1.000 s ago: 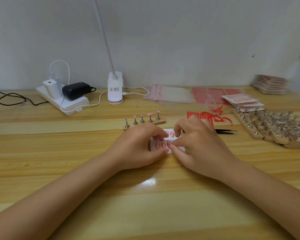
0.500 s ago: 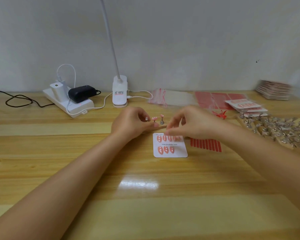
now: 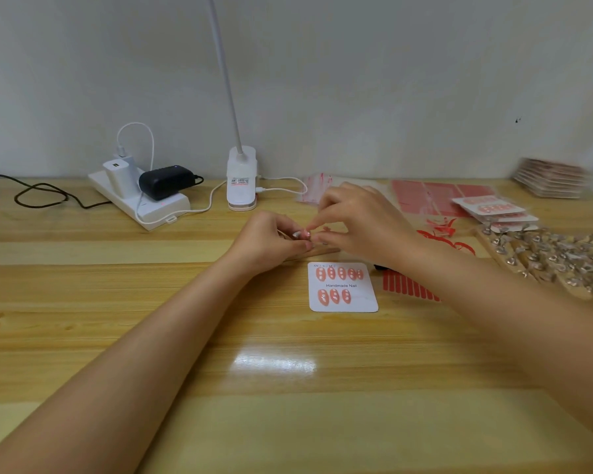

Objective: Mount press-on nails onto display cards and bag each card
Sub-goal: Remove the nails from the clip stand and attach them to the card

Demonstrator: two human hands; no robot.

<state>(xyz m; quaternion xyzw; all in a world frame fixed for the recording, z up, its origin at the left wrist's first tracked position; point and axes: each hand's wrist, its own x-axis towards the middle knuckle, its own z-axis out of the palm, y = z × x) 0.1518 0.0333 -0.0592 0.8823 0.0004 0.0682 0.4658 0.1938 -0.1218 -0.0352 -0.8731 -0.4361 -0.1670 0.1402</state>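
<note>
Wooden worktop (image 3: 117, 302), white wall behind. Display card (image 3: 343, 287) flat, eight nails on, two slots left, bagging not begun. Just behind card, left hand (image 3: 271, 239) curled on wooden holder strip (image 3: 322, 249); right hand (image 3: 360, 220) pinching next nail (image 3: 305, 233).

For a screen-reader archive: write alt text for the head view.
Both hands, left hand and right hand, meet over a wooden nail stand, fingertips pinching something small. Nearer lies a display card bearing eight pink nails.
</note>
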